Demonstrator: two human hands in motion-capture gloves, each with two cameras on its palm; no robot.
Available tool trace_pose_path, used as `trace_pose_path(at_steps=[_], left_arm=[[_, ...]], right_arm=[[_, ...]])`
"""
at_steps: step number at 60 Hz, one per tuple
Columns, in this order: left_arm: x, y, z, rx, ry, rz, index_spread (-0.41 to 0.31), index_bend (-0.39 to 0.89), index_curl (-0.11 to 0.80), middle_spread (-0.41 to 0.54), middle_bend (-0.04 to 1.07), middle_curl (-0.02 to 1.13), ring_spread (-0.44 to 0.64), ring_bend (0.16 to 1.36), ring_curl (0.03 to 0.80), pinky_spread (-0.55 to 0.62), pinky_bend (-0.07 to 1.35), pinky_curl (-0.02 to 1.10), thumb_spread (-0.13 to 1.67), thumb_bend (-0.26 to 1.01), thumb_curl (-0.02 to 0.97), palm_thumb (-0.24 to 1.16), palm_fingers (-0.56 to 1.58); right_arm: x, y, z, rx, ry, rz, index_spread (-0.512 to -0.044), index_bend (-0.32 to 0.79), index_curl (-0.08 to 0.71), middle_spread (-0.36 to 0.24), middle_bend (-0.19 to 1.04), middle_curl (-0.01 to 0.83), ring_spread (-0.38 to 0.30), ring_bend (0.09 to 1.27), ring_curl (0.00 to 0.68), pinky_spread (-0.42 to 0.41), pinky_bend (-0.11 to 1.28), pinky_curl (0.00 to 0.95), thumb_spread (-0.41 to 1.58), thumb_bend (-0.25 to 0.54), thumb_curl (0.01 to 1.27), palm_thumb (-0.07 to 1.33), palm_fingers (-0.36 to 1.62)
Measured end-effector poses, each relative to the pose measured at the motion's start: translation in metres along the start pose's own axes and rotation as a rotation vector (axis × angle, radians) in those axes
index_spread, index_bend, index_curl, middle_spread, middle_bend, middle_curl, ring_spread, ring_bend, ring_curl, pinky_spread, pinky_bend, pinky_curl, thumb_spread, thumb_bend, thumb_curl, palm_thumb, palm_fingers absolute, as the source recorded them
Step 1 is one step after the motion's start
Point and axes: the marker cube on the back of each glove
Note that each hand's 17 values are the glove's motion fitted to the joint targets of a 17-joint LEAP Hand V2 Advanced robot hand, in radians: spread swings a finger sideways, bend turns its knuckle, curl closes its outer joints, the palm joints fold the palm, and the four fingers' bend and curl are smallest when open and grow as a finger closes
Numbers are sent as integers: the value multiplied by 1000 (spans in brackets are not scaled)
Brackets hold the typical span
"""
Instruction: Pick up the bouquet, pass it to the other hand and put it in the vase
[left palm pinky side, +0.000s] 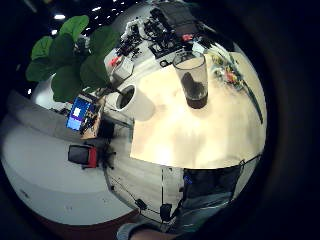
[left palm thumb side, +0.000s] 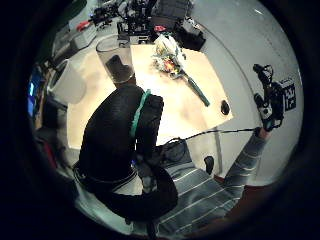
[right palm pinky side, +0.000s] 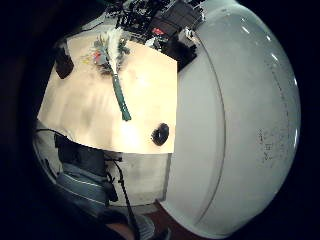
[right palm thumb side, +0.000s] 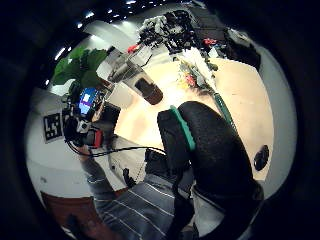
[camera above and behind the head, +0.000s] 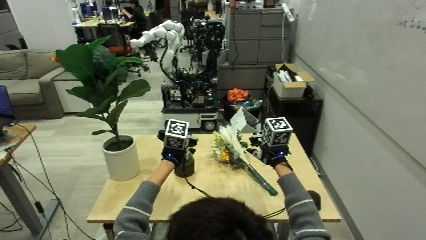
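Bouquet (camera above and behind the head: 234, 152) lies flat on the surface (camera above and behind the head: 133, 197) between our two raised hands, flowers toward the far edge, touched by neither. Our left hand (camera above and behind the head: 174, 155) hovers above the clear vase (camera above and behind the head: 184, 167), our right hand (camera above and behind the head: 275, 156) just right of the green stem. Both hold nothing; we cannot tell how far their fingers are spread.

a black gloved thumb (right palm thumb side: 210, 150) fills the near view; beyond it a green-stemmed bouquet (right palm thumb side: 200, 77) lies on the pale wooden bench (right palm thumb side: 245, 95) beside a clear glass vase (right palm thumb side: 137, 80).
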Motion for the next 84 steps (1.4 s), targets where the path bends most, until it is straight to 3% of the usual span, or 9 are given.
trace_pose_path(at_steps=[4,10,27,39,54,68,73,84], left_arm=[[-4,4,4,-40,10,-12,-17,162,76,165,123,34,230,421,101,241,408,124,634,75,63,147,181],[-10,3,11,-80,72,-38,-16,164,129,224,141,65,319,482,147,316,451,181,879,55,106,156,127],[-8,5,22,-157,157,-56,-14,167,229,276,168,134,400,548,195,376,486,256,1091,-16,192,159,61],[7,3,27,-238,203,-13,6,139,257,286,183,175,418,569,214,384,501,286,1085,-32,220,108,23],[23,-3,13,-232,198,7,35,119,237,310,191,224,432,606,231,401,533,311,1047,-26,246,75,-32],[35,4,9,-228,201,30,40,125,231,322,184,251,440,609,238,407,534,320,1036,-25,264,69,-43],[40,15,3,-239,196,47,41,127,229,325,184,257,447,606,238,408,534,321,1029,-25,269,67,-45],[47,14,15,-213,196,82,41,128,228,334,180,265,453,604,238,409,533,323,1025,-25,276,66,-45]], right_arm=[[-3,2,-1,-10,-3,2,-241,185,106,-47,274,113,9,250,85,118,326,118,665,213,74,332,367],[-6,0,-1,-18,3,-11,-308,176,167,-52,269,167,12,249,127,159,315,170,949,211,109,357,334],[-21,-3,-18,-58,-37,-17,-353,157,238,-47,240,257,27,262,192,193,283,240,1223,137,170,365,325],[-26,2,-19,-92,-48,-14,-354,135,249,-39,235,300,30,272,225,198,282,275,1263,81,194,372,304],[-29,4,-33,-91,-61,-9,-352,105,223,-18,232,333,45,324,263,199,330,315,1222,10,227,396,261],[-6,-21,-38,-120,-56,127,-276,60,163,60,199,343,128,472,312,231,515,371,1139,-14,270,477,329],[19,-49,-29,-94,-83,186,-257,57,146,72,191,345,137,506,324,237,588,389,1118,-17,279,491,337],[53,-65,-5,-133,-147,327,-210,66,123,89,217,360,126,575,343,240,652,399,1101,-20,293,508,381]])
